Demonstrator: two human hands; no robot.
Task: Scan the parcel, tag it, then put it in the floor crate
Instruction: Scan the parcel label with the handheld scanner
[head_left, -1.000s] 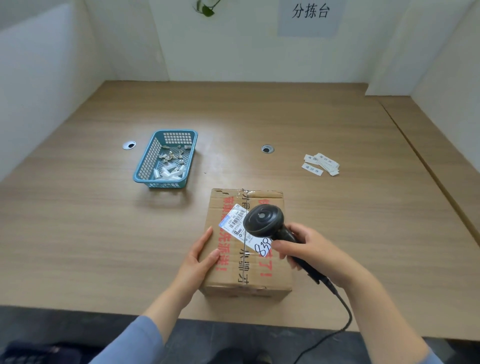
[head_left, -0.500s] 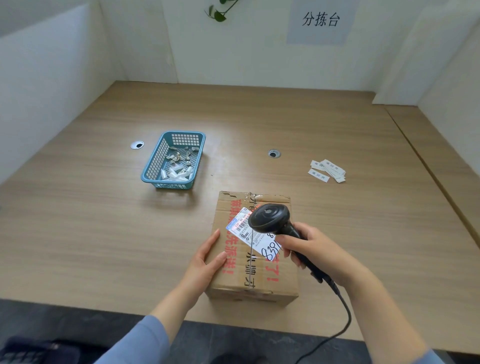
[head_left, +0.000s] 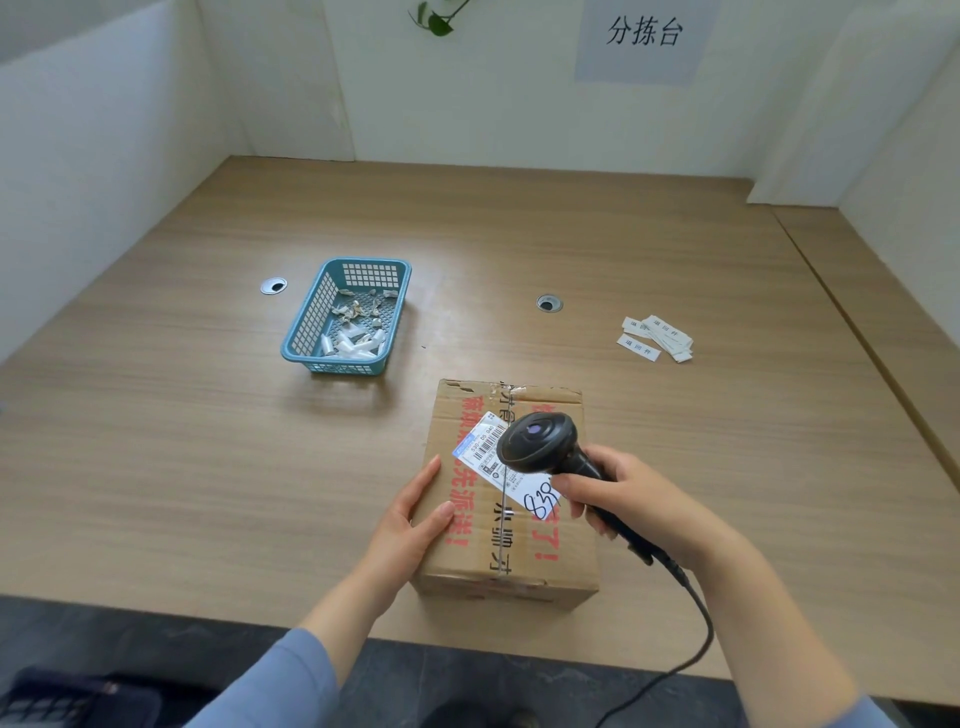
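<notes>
A brown cardboard parcel (head_left: 519, 551) with red printed characters sits near the front edge of the wooden table (head_left: 208, 441). A white shipping label (head_left: 483, 447) with a barcode lies on its top. My left hand (head_left: 410, 525) rests flat against the parcel's left side. My right hand (head_left: 634, 499) grips a black corded barcode scanner (head_left: 540, 441), whose head hangs just above the label and covers part of it. A dark floor crate (head_left: 67, 701) shows at the bottom left, below the table edge.
A teal plastic basket (head_left: 306, 327) holding paper scraps stands left of centre. Several white tags (head_left: 657, 338) lie at the right. Two round cable holes (head_left: 549, 303) are set in the table. White partition walls close in the back and sides. The scanner cable (head_left: 691, 649) trails off the front edge.
The camera view has shifted slightly, so everything sits a little lower and to the right. The scanner stays over the label and both hands hold their places.
</notes>
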